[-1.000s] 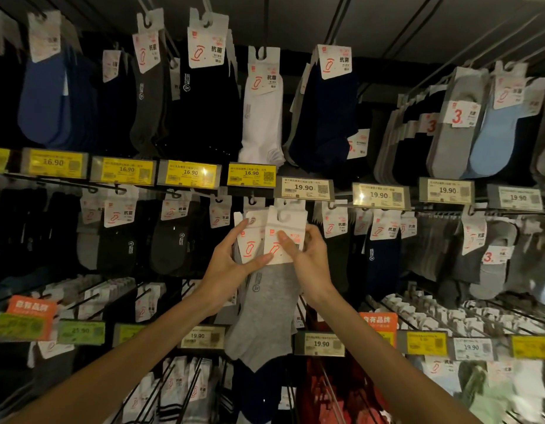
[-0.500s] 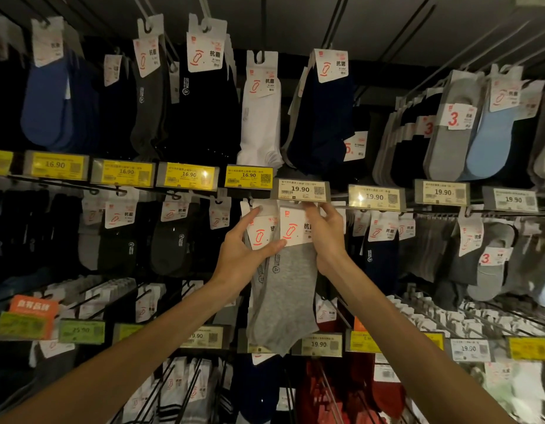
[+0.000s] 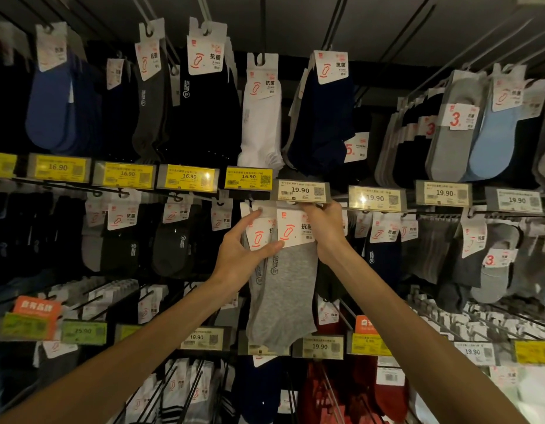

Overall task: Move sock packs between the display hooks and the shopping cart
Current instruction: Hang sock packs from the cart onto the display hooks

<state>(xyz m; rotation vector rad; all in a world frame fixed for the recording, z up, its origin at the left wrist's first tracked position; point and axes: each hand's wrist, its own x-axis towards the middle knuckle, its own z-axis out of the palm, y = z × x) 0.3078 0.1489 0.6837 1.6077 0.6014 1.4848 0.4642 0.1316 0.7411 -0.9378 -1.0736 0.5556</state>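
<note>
The grey sock pack [image 3: 283, 295] hangs lengthwise down; the left hand [image 3: 240, 258] pinches its card's left side, and the right hand [image 3: 326, 231] grips the card's top right, just under the price tag [image 3: 301, 191]'s lower edge

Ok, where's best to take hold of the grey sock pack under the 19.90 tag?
By its stiff white header card, pinched from the right edge, as the right hand does: the rest of the grey sock pack hangs limp below, likely too floppy to steer. The left hand pinches the neighbouring card.
</note>
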